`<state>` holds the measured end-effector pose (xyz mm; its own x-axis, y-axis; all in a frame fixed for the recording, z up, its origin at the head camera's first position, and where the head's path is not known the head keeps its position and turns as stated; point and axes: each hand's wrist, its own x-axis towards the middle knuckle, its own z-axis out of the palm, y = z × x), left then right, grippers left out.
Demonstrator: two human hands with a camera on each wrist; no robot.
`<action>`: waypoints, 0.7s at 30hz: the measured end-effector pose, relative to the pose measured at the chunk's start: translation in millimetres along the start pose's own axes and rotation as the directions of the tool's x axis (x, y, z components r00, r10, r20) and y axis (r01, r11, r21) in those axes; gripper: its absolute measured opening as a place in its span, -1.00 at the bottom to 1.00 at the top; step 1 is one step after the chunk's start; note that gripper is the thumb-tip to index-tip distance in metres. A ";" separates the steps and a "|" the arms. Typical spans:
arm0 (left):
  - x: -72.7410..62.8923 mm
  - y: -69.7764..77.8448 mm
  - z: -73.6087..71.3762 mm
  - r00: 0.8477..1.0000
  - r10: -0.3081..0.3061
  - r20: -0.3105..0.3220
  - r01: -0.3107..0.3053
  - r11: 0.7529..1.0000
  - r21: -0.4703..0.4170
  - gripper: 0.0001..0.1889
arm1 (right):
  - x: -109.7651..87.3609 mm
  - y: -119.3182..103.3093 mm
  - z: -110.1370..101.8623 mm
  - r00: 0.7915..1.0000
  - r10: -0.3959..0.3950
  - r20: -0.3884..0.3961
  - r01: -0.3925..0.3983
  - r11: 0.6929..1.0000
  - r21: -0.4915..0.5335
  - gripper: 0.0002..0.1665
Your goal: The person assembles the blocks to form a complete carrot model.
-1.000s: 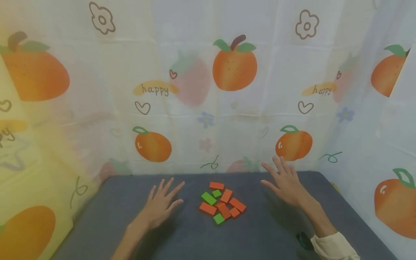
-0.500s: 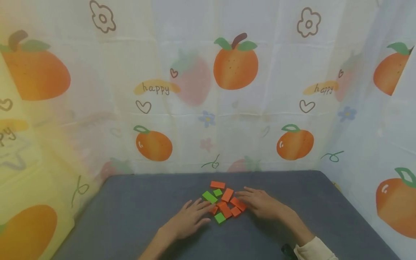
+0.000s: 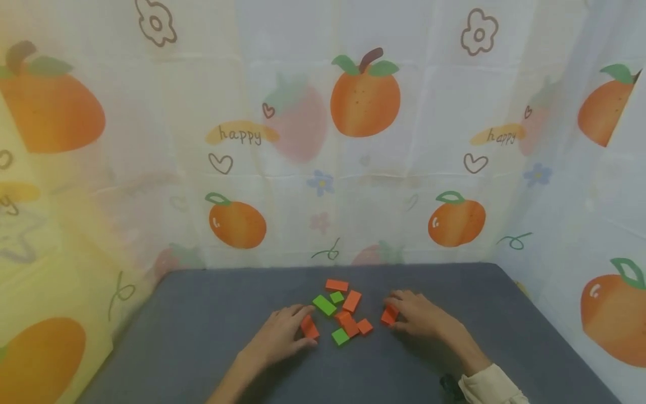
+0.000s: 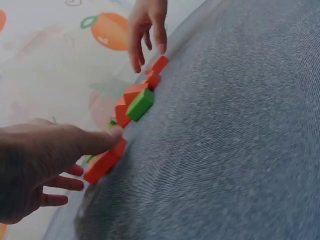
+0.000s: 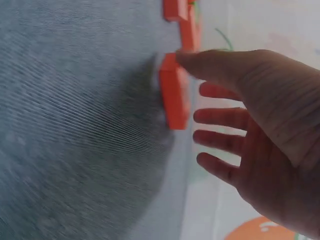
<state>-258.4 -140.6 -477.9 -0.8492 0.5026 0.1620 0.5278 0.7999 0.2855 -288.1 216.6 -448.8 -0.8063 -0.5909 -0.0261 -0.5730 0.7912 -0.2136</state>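
Observation:
In the head view my left hand (image 3: 276,335) pinches an orange rectangular block (image 3: 310,327) between thumb and fingers, at the left side of a loose group of blocks. The left wrist view shows its thumb along the top end of this block (image 4: 104,164). My right hand (image 3: 420,315) has a second orange block (image 3: 389,315) between its thumb and fingers, apart from the group on the right. In the right wrist view the thumb tip meets one end of that block (image 5: 173,95), while the other fingers are partly hidden behind the thumb and block.
Between the hands lie several blocks: a green oblong one (image 3: 324,306), small green ones (image 3: 340,336), and orange ones (image 3: 351,301). They rest on a dark grey cloth-covered table (image 3: 227,292). A fruit-printed curtain (image 3: 292,224) stands behind it. A dark object (image 3: 449,387) shows near the right cuff.
Both hands came in from the sides to the blocks. The left hand's orange block has turned and shifted left; the right hand's orange block has moved right, out of the group.

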 end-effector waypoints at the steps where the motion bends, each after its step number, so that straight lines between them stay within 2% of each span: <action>1: 0.0 -0.2 1.7 1.000 0.007 -0.006 -0.007 1.000 0.000 -0.29 | 2.1 0.1 2.0 1.000 -0.006 0.000 0.006 1.000 0.009 -0.41; 4: -0.7 0.5 3.3 1.000 0.028 -0.013 -0.028 1.000 0.002 -0.31 | 7.1 0.8 8.7 1.000 -0.017 -0.021 0.017 1.000 -0.002 -0.50; 7: -3.1 1.2 0.4 0.999 0.034 -0.015 -0.034 0.999 -0.035 -0.33 | 7.1 0.6 9.7 0.997 -0.018 -0.075 0.014 0.998 -0.056 -0.58; 12: -17.3 3.4 -9.4 0.999 0.027 0.036 -0.024 0.996 -0.088 -0.31 | -5.8 -10.3 -1.7 0.990 -0.059 -0.130 0.045 0.993 -0.108 -0.50; 17: -38.9 15.8 -13.3 0.992 0.063 0.108 -0.050 0.991 -0.120 -0.29 | -23.1 -40.1 -14.3 0.984 -0.167 -0.056 0.166 0.986 -0.020 -0.45; 21: -49.0 33.0 -11.6 0.976 0.087 0.201 -0.044 0.977 -0.208 -0.30 | -27.9 -65.7 -12.0 0.967 -0.251 0.040 0.247 0.966 0.081 -0.41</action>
<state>-199.5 -142.6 -465.4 -0.7801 0.6256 -0.0074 0.5501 0.6915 0.4682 -229.8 183.0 -422.3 -0.6302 -0.7764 -0.0103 -0.7407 0.6051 -0.2921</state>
